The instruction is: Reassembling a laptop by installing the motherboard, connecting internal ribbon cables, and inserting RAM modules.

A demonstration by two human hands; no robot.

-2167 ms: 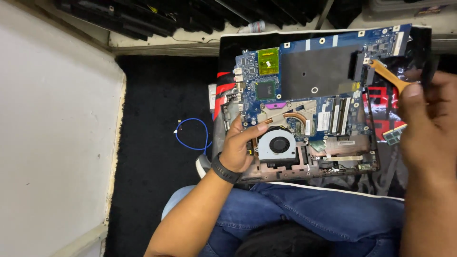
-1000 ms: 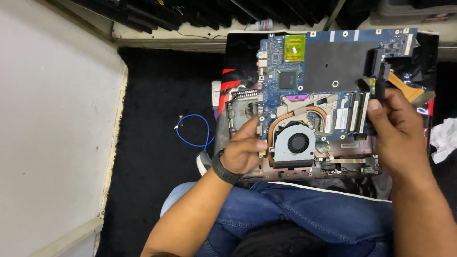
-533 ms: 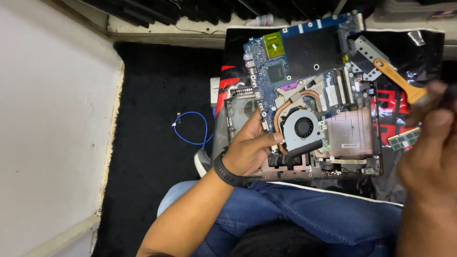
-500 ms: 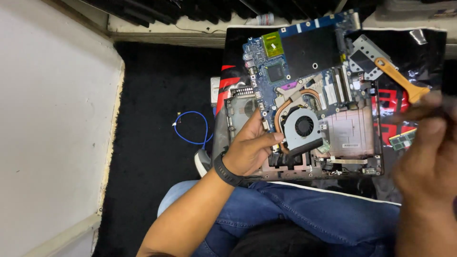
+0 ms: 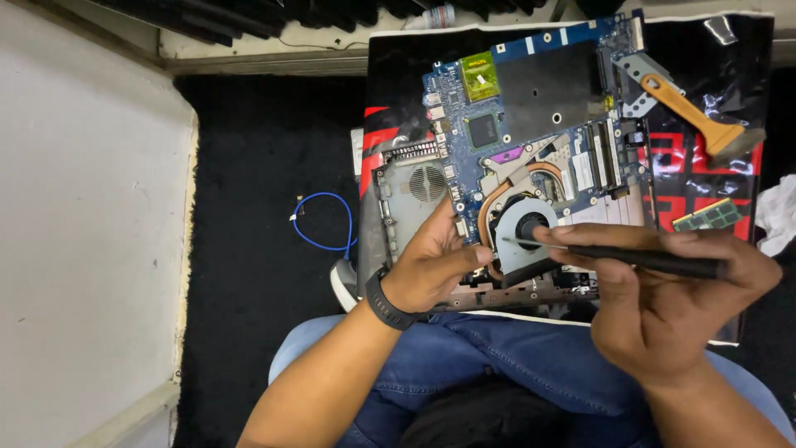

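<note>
Mat (image 5: pixel 730 50): black with red print, under everything; its right side lies bare around the brush.
Laptop base (image 5: pixel 414 187): grey, on the mat, near edge just over the lap.
Board (image 5: pixel 531 91): blue, tilted, lying in the base.
Fan (image 5: pixel 524 236): round, at the board's near edge.
Right hand (image 5: pixel 663 299): closed around a screwdriver (image 5: pixel 630 259), tip over the fan.
Left hand (image 5: pixel 431 265): fingers curled, pressing beside the fan, gripping nothing.
Brush (image 5: pixel 692 116): orange handle, right of the board.
Memory stick (image 5: pixel 707 216): green, near the right edge.
Cable (image 5: pixel 327 224): blue loop, alone on open black floor to the left.
</note>
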